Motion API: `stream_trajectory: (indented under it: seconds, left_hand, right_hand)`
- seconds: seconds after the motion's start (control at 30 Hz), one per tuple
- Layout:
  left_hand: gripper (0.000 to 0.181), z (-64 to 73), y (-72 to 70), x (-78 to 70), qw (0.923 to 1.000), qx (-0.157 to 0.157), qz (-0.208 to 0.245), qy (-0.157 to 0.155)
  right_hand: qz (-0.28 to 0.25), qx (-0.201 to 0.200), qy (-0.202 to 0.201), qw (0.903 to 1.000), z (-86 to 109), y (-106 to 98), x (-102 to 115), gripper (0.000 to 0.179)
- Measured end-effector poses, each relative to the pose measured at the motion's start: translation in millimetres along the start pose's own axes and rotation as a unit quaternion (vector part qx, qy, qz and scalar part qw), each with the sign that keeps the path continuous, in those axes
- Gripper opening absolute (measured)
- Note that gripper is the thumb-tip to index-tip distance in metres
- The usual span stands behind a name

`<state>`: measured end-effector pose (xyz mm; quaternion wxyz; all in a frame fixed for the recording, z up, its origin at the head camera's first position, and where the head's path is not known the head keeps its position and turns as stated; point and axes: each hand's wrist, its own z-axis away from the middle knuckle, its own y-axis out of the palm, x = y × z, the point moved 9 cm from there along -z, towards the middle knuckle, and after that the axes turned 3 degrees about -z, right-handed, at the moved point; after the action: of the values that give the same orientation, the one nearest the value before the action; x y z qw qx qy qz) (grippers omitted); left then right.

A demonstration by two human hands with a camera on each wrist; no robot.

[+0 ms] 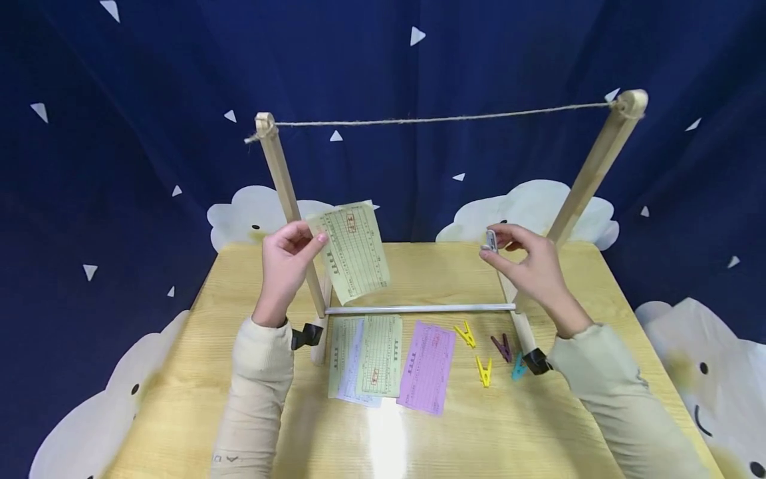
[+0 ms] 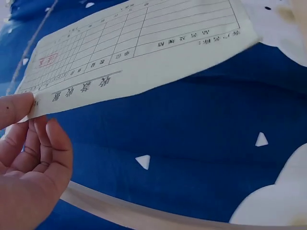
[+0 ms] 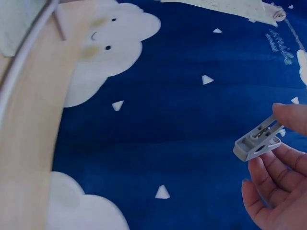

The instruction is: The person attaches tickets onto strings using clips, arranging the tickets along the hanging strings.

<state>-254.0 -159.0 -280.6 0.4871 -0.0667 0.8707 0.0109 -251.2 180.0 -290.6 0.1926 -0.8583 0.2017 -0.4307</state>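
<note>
Between thumb and fingers my left hand (image 1: 286, 265) pinches a pale green printed receipt slip (image 1: 354, 256) by its left edge, beside the left wooden post. The left wrist view shows this receipt slip (image 2: 144, 52) with its ruled lines and a red stamp. My right hand (image 1: 532, 259), near the right post, pinches a grey clothespin (image 1: 491, 241). In the right wrist view the clothespin (image 3: 259, 139) is seen close up, its spring visible, with thumb above and fingers below. Both hands are raised above the table, below the twine (image 1: 413, 121).
The twine spans two wooden posts (image 1: 589, 173), joined low down by a white bar (image 1: 419, 309). On the table (image 1: 239, 412) lie overlapping green and bluish slips (image 1: 383, 356), a purple slip (image 1: 427, 368), yellow clothespins (image 1: 484, 372), a dark purple one (image 1: 502, 348) and a blue one (image 1: 518, 367).
</note>
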Motion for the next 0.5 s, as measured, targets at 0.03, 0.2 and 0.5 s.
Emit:
stream_trajectory:
  seconds: [0.03,0.2,0.5]
  left_hand:
    - [0.006,-1.6,-0.9,-2.5,1.0,-0.003,0.0,0.002]
    - [0.009,-5.4,-2.6,-12.1,0.9999,-0.013,0.0,0.001]
    - [0.009,-16.7,-11.7,-27.2,0.999,-0.042,0.012,0.014]
  right_hand:
    - [-0.006,-0.002,-0.004,1.0,-3.5,-1.2,4.4,0.033]
    - [-0.034,-0.011,-0.023,0.9991,-17.6,-6.2,24.9,0.033]
    - [-0.079,-0.012,-0.035,0.9962,-44.4,-13.4,59.1,0.029]
